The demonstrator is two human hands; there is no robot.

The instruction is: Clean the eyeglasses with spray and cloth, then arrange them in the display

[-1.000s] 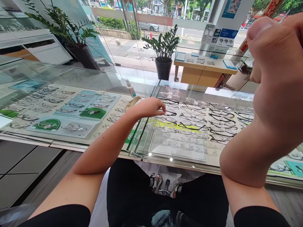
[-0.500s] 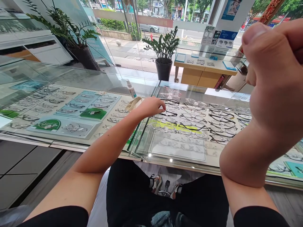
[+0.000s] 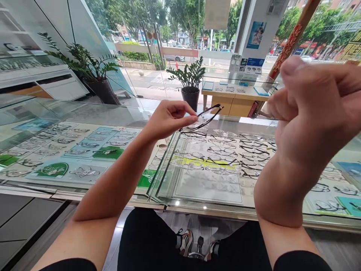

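Note:
My left hand [image 3: 166, 119] is raised above the glass counter [image 3: 84, 113] and pinches a thin black pair of glasses [image 3: 203, 117] by one end, so the frame sticks out to the right. My right hand [image 3: 313, 113] is held up close to the camera, elbow resting near the counter's front edge. Its fingers are curled tightly against the thumb, and whatever is in them is hidden. Under the glass lie several rows of eyeglass frames [image 3: 225, 150].
Green and blue display cards [image 3: 52, 169] lie under the glass on the left. Two potted plants [image 3: 189, 81] [image 3: 94, 73] stand behind the counter by the window, beside a wooden display table [image 3: 238, 99]. My knees and shoes [image 3: 186, 241] show below the counter edge.
My left hand has risen off the counter top and now holds black glasses in the air. The view has tilted up slightly. My right hand stays raised, its fingers curled tighter.

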